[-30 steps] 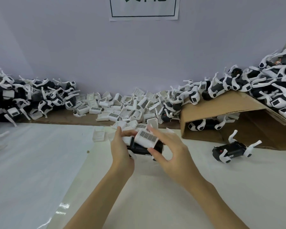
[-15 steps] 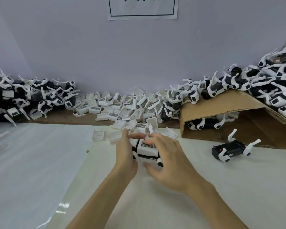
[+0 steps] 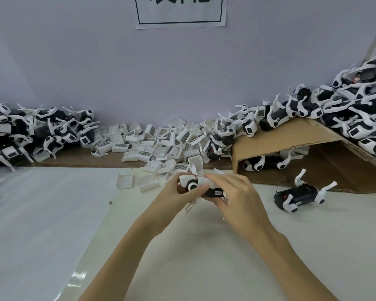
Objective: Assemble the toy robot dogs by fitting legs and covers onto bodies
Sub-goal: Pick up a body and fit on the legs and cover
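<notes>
Both hands, left (image 3: 178, 192) and right (image 3: 237, 198), grip one toy dog (image 3: 204, 187); its label's writing is illegible.

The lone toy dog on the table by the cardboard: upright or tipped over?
Tipped over. The lone toy dog lies with white legs sticking up and sideways, not standing, apart from both hands, in front of the cardboard.

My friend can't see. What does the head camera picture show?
Two hands, left hand and right hand, hold a black-and-white toy robot dog over a white table. Loose white covers are heaped behind it, beside a cardboard box.
</notes>
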The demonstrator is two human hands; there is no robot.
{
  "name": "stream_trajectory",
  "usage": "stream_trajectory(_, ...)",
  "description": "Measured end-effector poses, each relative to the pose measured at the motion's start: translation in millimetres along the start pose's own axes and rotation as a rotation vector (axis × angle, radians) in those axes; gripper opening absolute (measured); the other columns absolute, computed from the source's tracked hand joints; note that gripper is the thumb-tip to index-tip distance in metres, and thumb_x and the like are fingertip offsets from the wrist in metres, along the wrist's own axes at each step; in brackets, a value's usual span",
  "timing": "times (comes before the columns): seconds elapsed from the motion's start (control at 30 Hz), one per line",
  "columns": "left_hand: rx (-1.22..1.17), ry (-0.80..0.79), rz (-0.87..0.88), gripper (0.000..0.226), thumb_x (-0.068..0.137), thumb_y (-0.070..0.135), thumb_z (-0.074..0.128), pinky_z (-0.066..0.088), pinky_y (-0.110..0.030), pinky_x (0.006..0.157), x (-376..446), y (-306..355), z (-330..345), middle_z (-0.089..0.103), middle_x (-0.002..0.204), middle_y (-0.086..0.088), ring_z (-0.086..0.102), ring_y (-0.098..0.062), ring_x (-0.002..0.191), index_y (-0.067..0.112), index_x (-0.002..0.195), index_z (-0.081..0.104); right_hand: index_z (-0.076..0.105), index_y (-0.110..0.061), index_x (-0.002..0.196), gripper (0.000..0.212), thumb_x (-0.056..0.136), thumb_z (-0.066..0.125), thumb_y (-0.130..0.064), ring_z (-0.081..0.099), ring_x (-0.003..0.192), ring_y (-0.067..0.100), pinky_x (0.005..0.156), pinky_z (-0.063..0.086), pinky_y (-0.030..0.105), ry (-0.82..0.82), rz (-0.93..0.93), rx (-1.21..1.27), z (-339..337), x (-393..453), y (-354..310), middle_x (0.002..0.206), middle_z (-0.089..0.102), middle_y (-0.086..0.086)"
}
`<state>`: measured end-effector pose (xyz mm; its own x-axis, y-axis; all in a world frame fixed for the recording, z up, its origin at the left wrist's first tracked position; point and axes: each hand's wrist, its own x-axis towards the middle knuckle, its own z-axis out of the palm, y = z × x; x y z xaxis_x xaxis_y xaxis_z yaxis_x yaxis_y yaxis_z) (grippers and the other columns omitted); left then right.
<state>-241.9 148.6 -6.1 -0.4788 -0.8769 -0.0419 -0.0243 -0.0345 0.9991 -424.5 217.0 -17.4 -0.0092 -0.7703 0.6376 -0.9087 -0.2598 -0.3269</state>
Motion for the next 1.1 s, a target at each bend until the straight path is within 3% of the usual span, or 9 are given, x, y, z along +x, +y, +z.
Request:
stream_trajectory(0.17, -0.012, 0.016, 0.056, 0.053, 0.083, 0.046, 0.089, 0.053, -0.055, 0.110, 1, -3, 0, 0.078, 0.118, -0.008, 0.075, -0.027, 0.111, 0.019, 0.124, 0.072, 0.062, -0.022, 0.141, 0.064, 0.083, 0.088, -0.015, 0.057, 0.125, 0.017, 0.106, 0.050, 0.034, -0.020, -0.083, 0.014, 4, 2, -4, 0.139, 0.061, -0.007)
stream_trajectory(0.4, -0.031, 0.019, 0.089, 0.042, 0.083, 0.048, 0.086, 0.053, -0.055, 0.111, -2, -2, 3, 0.079, 0.117, -0.008, 0.075, -0.027, 0.112, 0.027, 0.118, 0.076, 0.065, -0.027, 0.131, 0.052, 0.085, 0.084, -0.013, 0.058, 0.112, 0.014, 0.094, 0.051, 0.034, -0.005, -0.065, 0.016, 2, 3, -6, 0.121, 0.062, -0.013)
stream_trajectory(0.53, -0.074, 0.013, 0.093, 0.045, 0.084, 0.056, 0.084, 0.046, -0.058, 0.116, -4, 1, 2, 0.077, 0.119, -0.016, 0.072, -0.037, 0.117, 0.027, 0.118, 0.078, 0.060, -0.028, 0.139, 0.056, 0.088, 0.084, -0.026, 0.058, 0.116, 0.013, 0.097, 0.051, 0.030, 0.005, -0.013, 0.103, 2, 3, -6, 0.131, 0.057, -0.015)
stream_trajectory(0.63, -0.065, 0.005, 0.103, 0.047, 0.080, 0.061, 0.083, 0.048, -0.051, 0.116, -5, 2, -1, 0.078, 0.120, -0.011, 0.073, -0.032, 0.117, 0.032, 0.118, 0.078, 0.061, -0.024, 0.142, 0.058, 0.089, 0.082, -0.034, 0.058, 0.120, 0.017, 0.098, 0.051, 0.032, -0.003, 0.053, 0.107, 5, 2, -3, 0.135, 0.063, -0.011)
stream_trajectory(0.73, -0.001, 0.052, 0.137, 0.049, 0.079, 0.068, 0.079, 0.054, -0.043, 0.107, -4, 0, 3, 0.079, 0.115, -0.001, 0.073, -0.020, 0.112, 0.037, 0.117, 0.076, 0.068, -0.024, 0.135, 0.054, 0.085, 0.086, -0.036, 0.063, 0.109, 0.027, 0.089, 0.052, 0.035, 0.011, 0.081, 0.013, 7, 1, -3, 0.125, 0.074, -0.008)
stream_trajectory(0.83, 0.303, 0.222, 0.285, 0.045, 0.084, 0.079, 0.061, 0.053, -0.032, 0.087, -3, -5, 8, 0.072, 0.108, 0.014, 0.067, -0.009, 0.101, 0.044, 0.112, 0.067, 0.072, -0.018, 0.130, 0.057, 0.077, 0.093, -0.026, 0.068, 0.107, 0.025, 0.090, 0.053, 0.036, 0.123, 0.024, -0.035, 5, 3, 1, 0.121, 0.075, -0.005)
stream_trajectory(0.9, 0.433, 0.280, 0.322, 0.052, 0.085, 0.084, 0.052, 0.054, -0.037, 0.085, -4, -6, 8, 0.069, 0.099, 0.010, 0.065, -0.015, 0.097, 0.040, 0.109, 0.064, 0.071, -0.015, 0.132, 0.061, 0.076, 0.093, -0.018, 0.067, 0.111, 0.022, 0.094, 0.053, 0.038, 0.172, -0.052, -0.046, 3, 4, 5, 0.123, 0.073, -0.003)
stream_trajectory(1.0, 0.155, 0.189, 0.189, 0.069, 0.088, 0.082, 0.058, 0.059, -0.044, 0.088, -3, -1, 8, 0.073, 0.098, -0.020, 0.070, -0.031, 0.096, 0.018, 0.114, 0.066, 0.067, -0.017, 0.137, 0.068, 0.074, 0.091, -0.007, 0.062, 0.117, 0.021, 0.101, 0.048, 0.037, 0.163, -0.178, -0.096, 3, 4, 8, 0.127, 0.068, -0.003)
stream_trajectory(1.1, 0.044, 0.198, 0.117, 0.038, 0.093, 0.052, 0.079, 0.055, -0.029, 0.083, -1, 1, 2, 0.078, 0.103, -0.017, 0.075, -0.026, 0.098, 0.024, 0.116, 0.069, 0.058, -0.023, 0.146, 0.068, 0.083, 0.086, -0.027, 0.051, 0.126, 0.009, 0.109, 0.040, 0.034, 0.024, -0.207, 0.005, 5, 4, 3, 0.135, 0.059, -0.008)
